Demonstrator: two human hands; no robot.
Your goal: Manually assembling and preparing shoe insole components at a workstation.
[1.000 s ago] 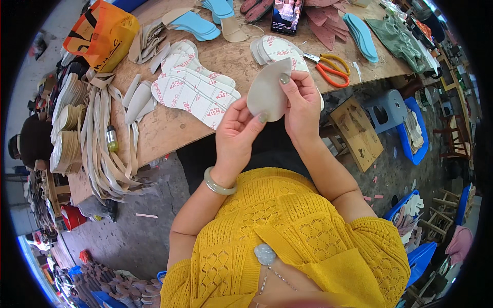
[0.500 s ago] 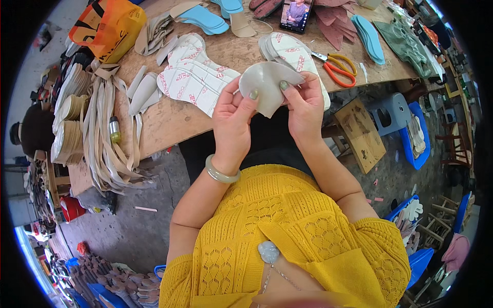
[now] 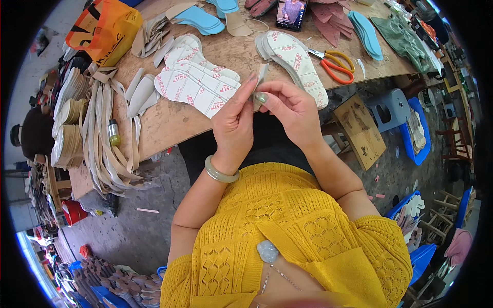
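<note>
A pale grey curved shoe piece (image 3: 262,74) is between my two hands just off the table's near edge, turned almost edge-on, so most of its surface is hidden. My left hand (image 3: 232,116) is closed on its left side, fingers pressed together. My right hand (image 3: 290,106) pinches it from the right, thumb bent over the near part. Beside my left hand lie white insole sheets with red print (image 3: 192,84). Another stack of white printed insoles (image 3: 303,64) lies beyond my right hand. Scissors with orange and yellow handles (image 3: 335,65) rest to its right.
On the wooden table (image 3: 159,131) are blue insoles (image 3: 200,20), a phone (image 3: 291,13), dark pink pieces (image 3: 331,23) and a green plastic bag (image 3: 400,41). Beige strips (image 3: 105,138) hang over the left edge near an orange bag (image 3: 105,31). A wooden stool (image 3: 358,131) stands at right.
The shoe piece has turned from facing me broadly to nearly edge-on. My right hand has moved left and closer to my left hand, and its fingers are more curled.
</note>
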